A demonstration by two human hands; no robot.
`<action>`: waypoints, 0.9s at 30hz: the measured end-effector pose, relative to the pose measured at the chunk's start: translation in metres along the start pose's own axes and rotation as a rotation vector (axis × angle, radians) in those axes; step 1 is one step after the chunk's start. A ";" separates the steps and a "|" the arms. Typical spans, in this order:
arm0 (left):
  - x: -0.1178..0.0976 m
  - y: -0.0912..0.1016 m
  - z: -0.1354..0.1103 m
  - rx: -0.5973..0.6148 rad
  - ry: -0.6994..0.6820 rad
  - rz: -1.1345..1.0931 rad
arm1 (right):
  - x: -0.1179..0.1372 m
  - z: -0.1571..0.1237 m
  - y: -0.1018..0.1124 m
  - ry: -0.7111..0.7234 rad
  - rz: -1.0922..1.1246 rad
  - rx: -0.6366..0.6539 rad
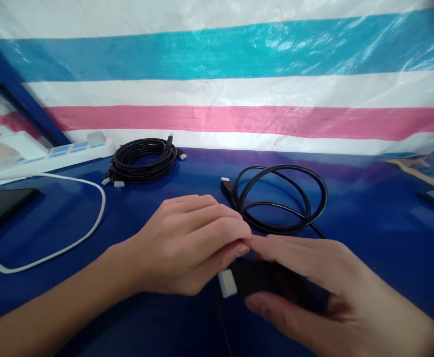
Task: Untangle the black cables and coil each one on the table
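Note:
In my right hand [336, 292] I hold a black cable plug [254, 277] between thumb and fingers. A pale cap or tip [227, 283] on its end points left. My left hand [198, 243] is closed beside it, back of the hand up, its fingertips meeting the fingers of my right hand. What the left fingers hold, if anything, is hidden. Under the hands a thin dark cable [222, 317] runs toward the front edge. Just behind them lies a loosely looped black cable [323, 198], with a light-tipped HDMI-type plug [227, 186] at its left.
A coiled black cable [116, 161] with light-capped plugs lies at the back left. A white power strip [53, 161], a black phone-like slab [5, 208] and a white cord [100, 213] are on the left. Striped plastic sheeting [217, 119] hangs behind the blue table [157, 322].

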State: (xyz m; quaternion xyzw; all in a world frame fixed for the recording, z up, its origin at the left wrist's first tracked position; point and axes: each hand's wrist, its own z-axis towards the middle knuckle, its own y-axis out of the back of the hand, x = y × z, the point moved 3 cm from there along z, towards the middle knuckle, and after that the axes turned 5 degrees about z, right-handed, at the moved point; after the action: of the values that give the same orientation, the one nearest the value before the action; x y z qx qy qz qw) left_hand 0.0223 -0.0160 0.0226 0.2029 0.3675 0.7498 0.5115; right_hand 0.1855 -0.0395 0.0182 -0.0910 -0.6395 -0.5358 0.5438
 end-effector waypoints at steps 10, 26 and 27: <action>-0.012 0.007 0.012 0.385 0.120 0.005 | -0.002 -0.004 -0.012 -0.004 -0.216 -0.001; -0.016 0.007 0.005 0.116 0.081 0.069 | 0.004 0.000 -0.015 -0.031 -0.145 0.062; -0.014 0.008 0.005 0.112 0.106 0.024 | 0.003 -0.001 -0.014 -0.013 -0.137 0.039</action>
State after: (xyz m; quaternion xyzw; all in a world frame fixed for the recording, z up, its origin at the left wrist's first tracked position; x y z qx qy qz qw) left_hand 0.0258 -0.0291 0.0330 0.1958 0.4327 0.7439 0.4702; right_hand 0.1746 -0.0473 0.0125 -0.0400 -0.6581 -0.5586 0.5032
